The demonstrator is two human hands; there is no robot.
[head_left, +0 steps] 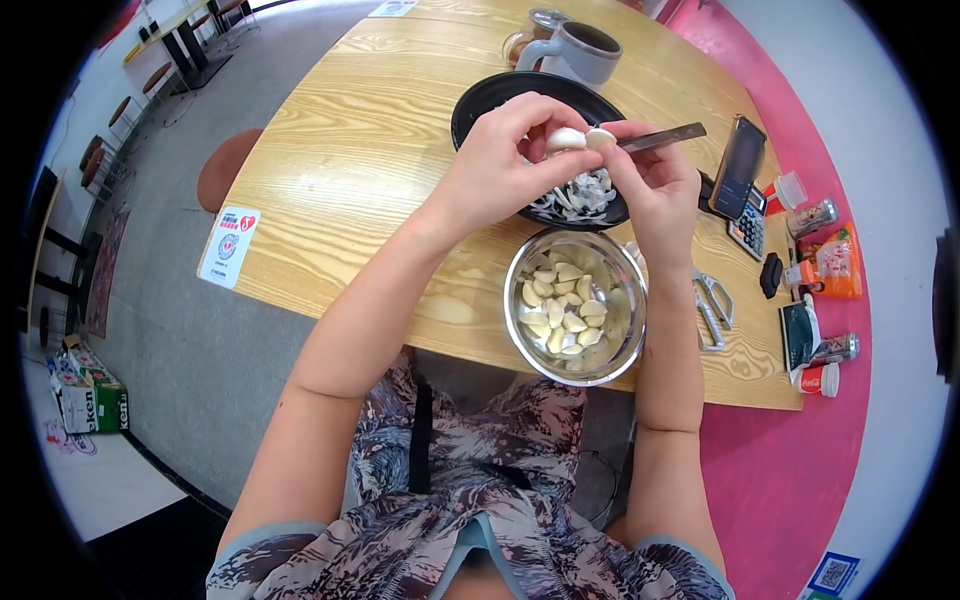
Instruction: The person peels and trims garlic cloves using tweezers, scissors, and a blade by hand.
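Note:
My left hand (pixel 515 145) is closed in a pinch on a white garlic clove (pixel 566 140). Against it, my right hand (pixel 655 180) pinches another pale garlic piece (pixel 599 138) between thumb and finger. A slim metal knife (pixel 662 137) also lies in my right hand, one end sticking out to the right. Both hands are above a black pan (pixel 470 105) with papery garlic skins (pixel 580 200) in it. Nearer to me stands a steel bowl (pixel 628 345) holding several peeled garlic cloves (pixel 565 305). My right wrist partly covers something pale beside the bowl.
A grey mug (pixel 585 55) and a glass jar (pixel 545 20) stand behind the pan. On the right are a propped phone (pixel 738 165), a calculator (pixel 747 235), scissors (pixel 712 310), and small jars and packets along the pink edge. A printed card (pixel 230 247) marks the table's left corner.

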